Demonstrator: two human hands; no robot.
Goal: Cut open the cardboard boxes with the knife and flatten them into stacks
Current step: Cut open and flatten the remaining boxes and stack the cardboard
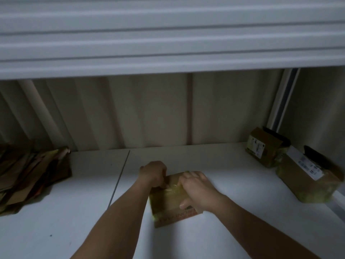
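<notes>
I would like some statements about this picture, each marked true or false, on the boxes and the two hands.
1. Both hands are on the box in the middle. True: left hand, right hand.
2. The flattened cardboard pile lies at the right. False: it lies at the left.
3. Two more boxes stand at the right, the far box and the near box. True.
4. The middle box stands on the floor. False: it rests on the white table.

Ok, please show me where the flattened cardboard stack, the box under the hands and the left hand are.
flattened cardboard stack (31, 176): head view, top sheets.
box under the hands (168, 202): head view, taped top face.
left hand (154, 172): head view, back of hand.
</notes>
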